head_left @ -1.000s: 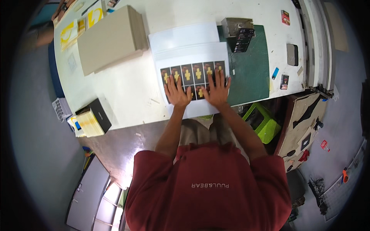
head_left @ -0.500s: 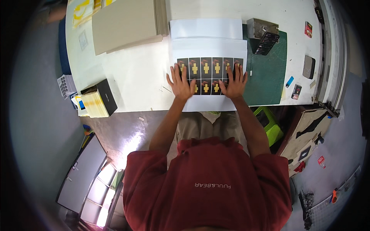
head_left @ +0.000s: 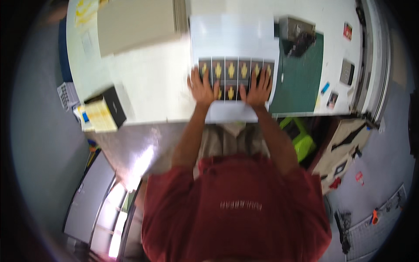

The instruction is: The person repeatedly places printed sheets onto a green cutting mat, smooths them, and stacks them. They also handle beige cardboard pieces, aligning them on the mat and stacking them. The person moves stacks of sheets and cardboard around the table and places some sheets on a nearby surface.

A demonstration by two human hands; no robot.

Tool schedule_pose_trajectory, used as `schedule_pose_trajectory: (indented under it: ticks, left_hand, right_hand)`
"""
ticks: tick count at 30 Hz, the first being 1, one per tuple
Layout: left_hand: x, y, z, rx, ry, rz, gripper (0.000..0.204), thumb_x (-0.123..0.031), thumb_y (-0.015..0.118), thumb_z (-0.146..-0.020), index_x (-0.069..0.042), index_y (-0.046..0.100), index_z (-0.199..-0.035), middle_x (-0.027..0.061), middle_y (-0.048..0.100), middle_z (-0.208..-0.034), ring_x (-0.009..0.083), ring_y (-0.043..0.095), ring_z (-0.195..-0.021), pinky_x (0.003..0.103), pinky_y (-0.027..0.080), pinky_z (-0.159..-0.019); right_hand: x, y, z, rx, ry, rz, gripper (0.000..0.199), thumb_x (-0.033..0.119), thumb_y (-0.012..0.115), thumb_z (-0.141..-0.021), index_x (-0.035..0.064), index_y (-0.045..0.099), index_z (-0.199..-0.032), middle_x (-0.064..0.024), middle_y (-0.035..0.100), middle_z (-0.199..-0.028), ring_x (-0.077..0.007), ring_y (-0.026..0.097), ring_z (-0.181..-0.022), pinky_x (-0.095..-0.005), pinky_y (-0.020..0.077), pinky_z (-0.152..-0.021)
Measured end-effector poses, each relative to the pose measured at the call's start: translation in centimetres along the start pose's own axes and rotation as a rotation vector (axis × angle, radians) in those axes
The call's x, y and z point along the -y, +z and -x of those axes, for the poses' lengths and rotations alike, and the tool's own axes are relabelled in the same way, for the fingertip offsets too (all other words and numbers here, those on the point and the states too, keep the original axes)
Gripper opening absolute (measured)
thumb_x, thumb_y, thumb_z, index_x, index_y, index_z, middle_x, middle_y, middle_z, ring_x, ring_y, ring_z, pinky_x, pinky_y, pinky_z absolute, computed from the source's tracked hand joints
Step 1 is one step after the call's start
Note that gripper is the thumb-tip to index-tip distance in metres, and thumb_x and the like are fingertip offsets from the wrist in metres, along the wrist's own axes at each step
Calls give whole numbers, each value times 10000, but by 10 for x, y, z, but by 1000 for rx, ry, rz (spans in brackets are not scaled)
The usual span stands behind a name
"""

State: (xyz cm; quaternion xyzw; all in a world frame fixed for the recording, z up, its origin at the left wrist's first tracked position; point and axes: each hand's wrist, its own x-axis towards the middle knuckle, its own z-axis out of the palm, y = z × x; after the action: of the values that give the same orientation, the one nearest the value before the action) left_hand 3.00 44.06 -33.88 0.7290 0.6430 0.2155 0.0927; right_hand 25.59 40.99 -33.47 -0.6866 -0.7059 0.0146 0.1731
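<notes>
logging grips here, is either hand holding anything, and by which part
Nothing is gripped: the left hand and right hand both rest palm down on the white paper sheet printed with dark rectangles.

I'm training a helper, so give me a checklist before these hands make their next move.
1. Left hand on the printed sheet: ok.
2. Right hand on the printed sheet: ok.
3. Metal block clear of both hands: ok.
4. Gray boards clear of both hands: ok.
5. Printed sheet set well back from the table's near edge: not ok, it reaches it.
6. Printed sheet free of creases: cannot tell, blurred.
</notes>
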Motion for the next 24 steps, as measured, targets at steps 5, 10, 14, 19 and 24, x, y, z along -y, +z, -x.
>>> schedule_pose_trajectory:
  ticks: [5, 10, 14, 19, 24]
  left_hand:
    - [-12, -23, 19, 165, 28, -223, 660, -468, 584, -916, -89, 479, -1445, 278, 326, -1543, 440, 286, -1425, 638, 138, -1145]
    - [3, -18, 38, 0, 73, -44, 667, -485, 608, -874, -85, 533, -1401, 259, 351, -1539, 450, 286, -1424, 630, 138, -1156]
    - [-9, -30, 43, 68, 39, -70, 637, -445, 592, -905, -58, 518, -1405, 259, 328, -1550, 451, 274, -1431, 638, 134, -1154]
    - [-51, -50, 55, 138, -4, -193, 589, -396, 550, -946, -54, 497, -1423, 266, 303, -1561, 457, 198, -1470, 662, 88, -1155]
    - [-98, -25, 40, 77, 64, -64, 546, -344, 494, -979, -20, 496, -1419, 270, 323, -1556, 448, 254, -1461, 633, 94, -1171]
  right_hand:
    - [-2, -3, 10, -53, 14, -61, 711, 509, 555, -884, 12, 520, -1391, -331, 401, -1468, -496, 377, -1368, -640, 283, -1088]
    - [11, -24, 16, 29, 17, -20, 686, 485, 536, -909, -9, 523, -1385, -357, 365, -1477, -518, 340, -1383, -668, 240, -1101]
    - [23, -40, 27, 142, 22, 92, 671, 450, 547, -917, 7, 497, -1418, -343, 330, -1511, -522, 279, -1419, -715, 181, -1105]
    - [23, -55, 49, 109, -47, -44, 637, 482, 561, -908, 116, 531, -1428, -278, 333, -1547, -498, 287, -1430, -685, 237, -1098]
    - [13, -46, 36, 89, -23, -82, 635, 479, 550, -919, 127, 518, -1447, -262, 322, -1562, -484, 306, -1425, -665, 260, -1096]
